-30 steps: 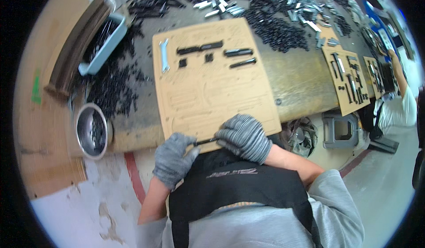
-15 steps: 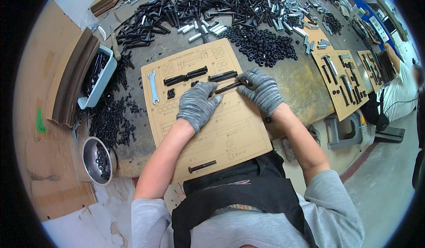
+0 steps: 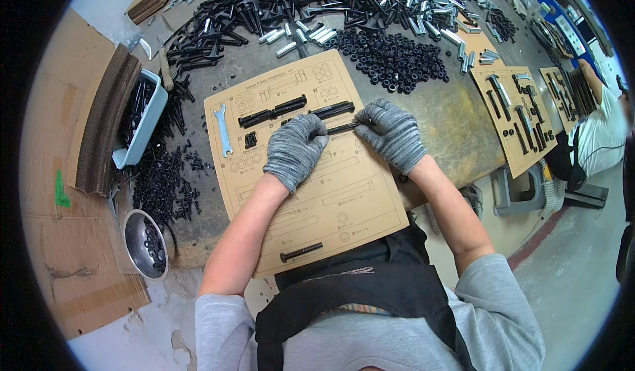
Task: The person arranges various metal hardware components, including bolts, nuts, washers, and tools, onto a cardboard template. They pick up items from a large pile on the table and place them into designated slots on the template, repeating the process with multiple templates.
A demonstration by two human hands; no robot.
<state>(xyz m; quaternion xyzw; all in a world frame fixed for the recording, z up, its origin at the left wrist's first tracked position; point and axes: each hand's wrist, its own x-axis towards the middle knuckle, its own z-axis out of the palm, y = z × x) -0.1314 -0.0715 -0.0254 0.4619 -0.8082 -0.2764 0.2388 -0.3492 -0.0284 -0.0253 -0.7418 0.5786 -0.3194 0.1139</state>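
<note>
A long black bolt [image 3: 342,129] spans the gap between my gloved hands, over a tan cardboard sheet [image 3: 317,195] printed with part outlines. My left hand [image 3: 296,151], in a grey knit glove, is closed at its left end. The fingertips of my right hand [image 3: 394,137] pinch its other end. Just beyond lies a group of black bolts [image 3: 333,110], with another group of black bolts [image 3: 272,111] to its left. A light blue open-end wrench [image 3: 223,131] and small black screws [image 3: 250,139] lie at the sheet's left. One black bolt [image 3: 301,252] rests near its lower edge.
Heaped black bolts and silver tubes [image 3: 291,7] cover the table's far side, beside a pile of black nuts [image 3: 397,61]. At left are a blue bin [image 3: 147,123] and a metal bowl [image 3: 137,252]. Filled cards [image 3: 514,119] lie right, near a co-worker [image 3: 598,129].
My left hand has come slightly nearer my right, so less of the bolt shows between them. The whole view has shifted a little.
</note>
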